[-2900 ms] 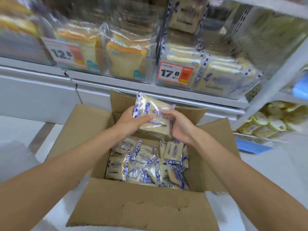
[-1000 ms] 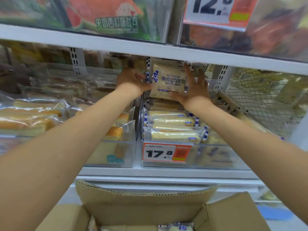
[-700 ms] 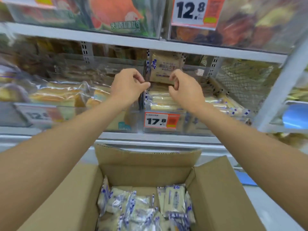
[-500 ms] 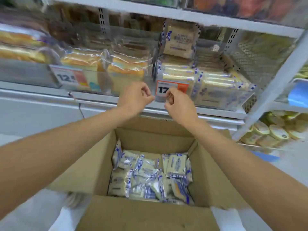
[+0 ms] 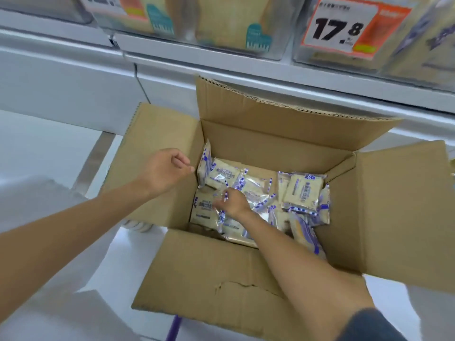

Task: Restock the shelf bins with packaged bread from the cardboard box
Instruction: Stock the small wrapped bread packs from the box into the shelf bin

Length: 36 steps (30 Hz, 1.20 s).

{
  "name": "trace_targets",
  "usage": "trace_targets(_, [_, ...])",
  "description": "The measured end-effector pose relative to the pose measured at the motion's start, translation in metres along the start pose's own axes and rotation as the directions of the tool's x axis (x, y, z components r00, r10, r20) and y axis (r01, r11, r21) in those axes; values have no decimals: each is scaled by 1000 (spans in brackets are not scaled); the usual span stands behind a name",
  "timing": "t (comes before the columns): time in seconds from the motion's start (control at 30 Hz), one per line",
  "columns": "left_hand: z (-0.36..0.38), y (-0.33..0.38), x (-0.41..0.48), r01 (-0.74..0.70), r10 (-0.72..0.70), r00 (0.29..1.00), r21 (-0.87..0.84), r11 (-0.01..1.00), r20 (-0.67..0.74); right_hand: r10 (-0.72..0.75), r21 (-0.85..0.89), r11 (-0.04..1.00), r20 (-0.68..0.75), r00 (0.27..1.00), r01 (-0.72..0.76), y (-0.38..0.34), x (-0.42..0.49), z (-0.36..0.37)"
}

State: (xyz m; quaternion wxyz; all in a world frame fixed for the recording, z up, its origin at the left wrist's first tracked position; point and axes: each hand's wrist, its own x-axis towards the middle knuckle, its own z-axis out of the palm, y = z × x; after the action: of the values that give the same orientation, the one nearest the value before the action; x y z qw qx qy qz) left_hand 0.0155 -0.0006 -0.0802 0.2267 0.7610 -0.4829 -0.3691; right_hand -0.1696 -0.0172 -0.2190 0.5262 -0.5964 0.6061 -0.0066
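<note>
An open cardboard box stands on the floor below the shelf, holding several clear packets of bread with blue-and-white edges. My right hand is down inside the box at its left side, fingers pinching the wrapper of a bread packet that lies there. My left hand hovers over the box's left wall with its fingers curled and nothing in them. At the top right is the clear shelf bin with the 17.8 price tag, stocked with the same bread.
A second clear bin of sliced toast sits to the left on the white shelf ledge. The box's flaps stand out at the back, the right and the front. A white block lies at the lower left on the pale floor.
Both hands left a packet in the 17.8 bin and came down empty. My view dropped to the box, and my right hand has reached in and taken hold of a packet.
</note>
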Motion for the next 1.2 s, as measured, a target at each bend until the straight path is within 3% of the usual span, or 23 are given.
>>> trace_targets(0.07, [2,-3,0,22,-22,1000,-22,1000,7,-47,-26,999,-51,998,46,-1,7,9])
trace_targets(0.23, [8,19,4,9,-13,997,-63,998,-72,-160,224,953,-197,967,204,-24,-3,-68])
trace_targets(0.37, [15,32,-2,76,-59,993,-179,981,98,-194,626,767,16,981,142,-44,-23,-107])
trace_targets(0.47, [13,24,-4,205,-177,978,-329,922,113,-253,752,655,123,960,77,-41,-26,-107])
trace_targets(0.53, [4,11,-2,217,-224,974,-372,903,23,-116,656,755,125,985,5,-27,-19,-91])
trace_targets(0.63, [-13,-9,1,218,-243,970,-374,902,-20,104,270,957,17,994,-105,-2,-2,-53])
trace_targets(0.7, [-20,-18,0,220,-239,971,-361,906,-7,162,92,981,87,983,-170,7,9,-25])
trace_targets(0.77, [-22,-23,-1,227,-240,971,-376,898,12,140,-28,990,94,986,-138,6,13,-9])
trace_targets(0.83, [-21,-24,-4,226,-235,972,-416,881,32,93,-30,995,70,993,-91,5,12,-10])
trace_targets(0.93, [-16,-16,-6,183,-205,979,-457,870,2,33,81,996,-19,999,-31,-4,-10,-58])
trace_targets(1.03, [-9,5,-9,105,-146,988,-470,877,-51,-15,222,973,-206,978,62,-5,-38,-130])
trace_targets(1.2, [10,67,-22,30,-25,1000,-522,852,17,-99,701,699,-100,990,141,-43,-103,-188])
